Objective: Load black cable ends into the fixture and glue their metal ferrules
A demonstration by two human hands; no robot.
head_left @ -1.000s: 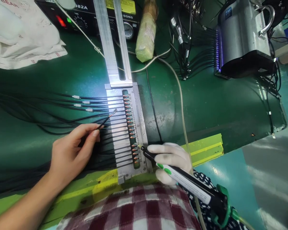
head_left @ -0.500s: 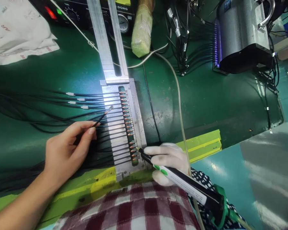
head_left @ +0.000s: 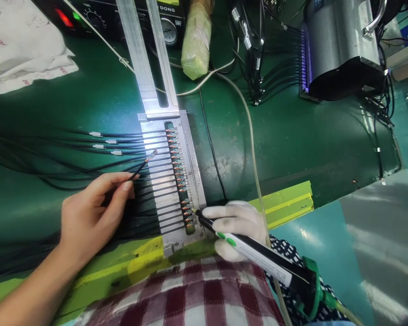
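Between thumb and forefinger, my bare left hand [head_left: 95,213] pinches a black cable [head_left: 139,170], its metal connector end raised over the fixture. A metal fixture [head_left: 168,208] holds a row of black cables side by side, their small connector ends [head_left: 180,174] lined up along its slot. My right hand [head_left: 240,228], in a white glove, is wrapped round a black dispensing syringe [head_left: 258,260] with a white label and a green cap at its rear. The syringe's tip points at the lower connectors in the row; whether it touches them I cannot tell.
Behind the fixture stands a black dispenser box [head_left: 98,20] with a gauge. A wrapped yellowish block [head_left: 195,54], hanging cables [head_left: 248,45] and a silver machine with purple light [head_left: 340,50] are at the back. A white cloth [head_left: 23,50] lies left; a pale hose [head_left: 251,136] runs across the table.
The whole view has shifted slightly, so the things on the table appear a little further left. Both hands keep the same grips, with the syringe tip still by the lower connectors.
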